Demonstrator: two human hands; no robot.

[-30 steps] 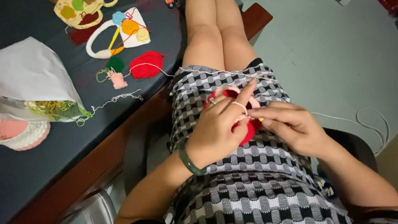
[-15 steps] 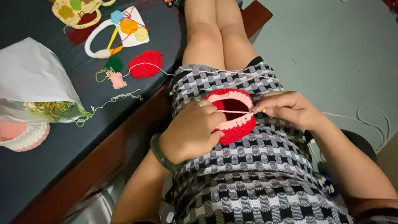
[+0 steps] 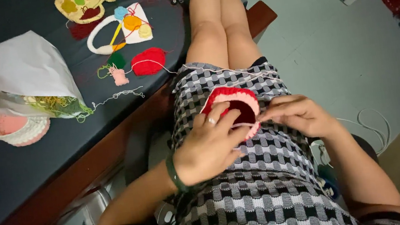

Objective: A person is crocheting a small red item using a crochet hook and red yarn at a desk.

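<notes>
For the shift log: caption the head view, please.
Both hands, left and right, hold a red crochet piece with pink edging on the lap, beside a table.

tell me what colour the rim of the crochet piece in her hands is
Pale pink rim on the red crochet piece, held by the left hand; head view.

The red crocheted piece (image 3: 233, 104) with its pale pink rim is soft, nubbly yarn, as is the thin pink strand (image 3: 242, 125) running from it. The checked dress (image 3: 264, 181) looks like a thick, ribbed knit cloth. The tabletop (image 3: 38, 163) is dark, smooth and matt, edged in reddish wood. The white bag (image 3: 17, 74) looks like smooth, faintly creased plastic, and the bracelet (image 3: 173, 174) is dark green and glossy.
</notes>
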